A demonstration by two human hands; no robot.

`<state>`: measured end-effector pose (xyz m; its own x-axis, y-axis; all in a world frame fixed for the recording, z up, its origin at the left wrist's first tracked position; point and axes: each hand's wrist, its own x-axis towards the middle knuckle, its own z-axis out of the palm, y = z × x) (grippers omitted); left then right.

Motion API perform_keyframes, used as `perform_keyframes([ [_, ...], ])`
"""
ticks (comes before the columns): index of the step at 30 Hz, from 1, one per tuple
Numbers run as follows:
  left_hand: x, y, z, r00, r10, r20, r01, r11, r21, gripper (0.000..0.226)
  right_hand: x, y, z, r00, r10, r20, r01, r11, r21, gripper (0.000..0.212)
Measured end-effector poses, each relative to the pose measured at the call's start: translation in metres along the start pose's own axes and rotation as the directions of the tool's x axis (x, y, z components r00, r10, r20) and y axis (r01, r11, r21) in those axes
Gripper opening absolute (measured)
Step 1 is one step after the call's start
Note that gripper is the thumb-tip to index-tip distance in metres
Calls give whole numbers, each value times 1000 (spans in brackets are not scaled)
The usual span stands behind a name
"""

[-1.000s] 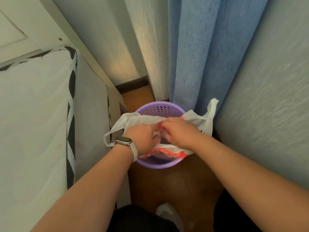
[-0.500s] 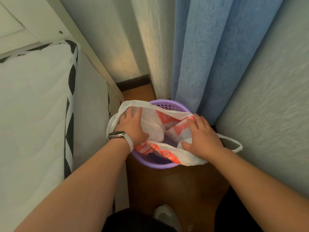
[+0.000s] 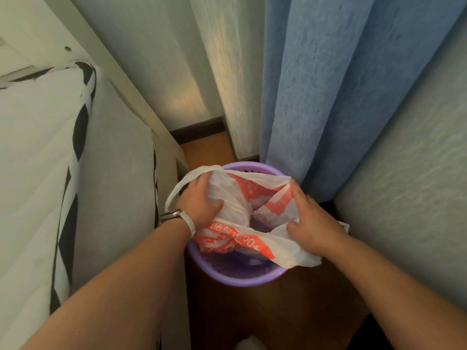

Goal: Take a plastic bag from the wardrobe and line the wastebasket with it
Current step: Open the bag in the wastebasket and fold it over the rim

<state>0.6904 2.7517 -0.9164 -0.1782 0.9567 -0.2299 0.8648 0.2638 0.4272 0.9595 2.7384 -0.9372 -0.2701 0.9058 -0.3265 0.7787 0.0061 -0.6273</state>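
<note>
A round purple wastebasket (image 3: 242,277) stands on the brown floor between the bed and the wall. A white plastic bag (image 3: 237,198) with red-orange print lies spread over its mouth, sagging into it. My left hand (image 3: 199,200), with a watch on the wrist, grips the bag's left edge at the left rim, one handle loop curving around it. My right hand (image 3: 310,218) grips the bag's right edge over the right rim. The near rim and part of the far rim are bare purple.
A white mattress (image 3: 38,173) with black-and-white edging and a white bed frame (image 3: 141,107) run along the left. A blue curtain (image 3: 328,97) hangs right behind the basket, a pale wall (image 3: 417,185) stands at the right. The floor strip is narrow.
My hands went from close together over the basket's middle to apart at its left and right rims, pulling the bag's mouth wide open. The bag now sags deeper inside.
</note>
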Motion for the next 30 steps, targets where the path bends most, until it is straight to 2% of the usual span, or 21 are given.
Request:
perform_keyframes([
  [6, -1, -2, 2, 996, -5, -84, 1, 999, -47, 65, 0, 1, -1, 1000, -10, -29, 14, 992, 125, 85],
  [10, -19, 6, 2, 991, -56, -124, 60, 998, 29, 59, -6, -1, -4, 999, -22, -48, 28, 990, 138, 78],
  [15, -47, 23, -9, 988, -55, -146, 79, 983, 166, 49, -21, -7, -16, 997, -65, -37, 68, 996, 61, 72],
  [19, -64, 40, -15, 989, 84, -125, -34, 935, 354, 41, -34, -7, -24, 996, -81, -37, 83, 996, 29, 68],
  [23, -68, 48, -19, 965, 166, -205, -49, 876, 479, 36, -41, 1, -36, 997, -55, -54, 56, 998, 12, 67],
  [27, -70, 59, -5, 905, 391, -168, -306, 872, 382, 26, -43, 6, -39, 998, -47, -36, 47, 999, -1, 68],
  [30, -63, 65, 5, 887, 447, -112, -408, 875, 260, 29, -40, 8, -42, 998, -17, -52, 16, 1000, -9, 61],
])
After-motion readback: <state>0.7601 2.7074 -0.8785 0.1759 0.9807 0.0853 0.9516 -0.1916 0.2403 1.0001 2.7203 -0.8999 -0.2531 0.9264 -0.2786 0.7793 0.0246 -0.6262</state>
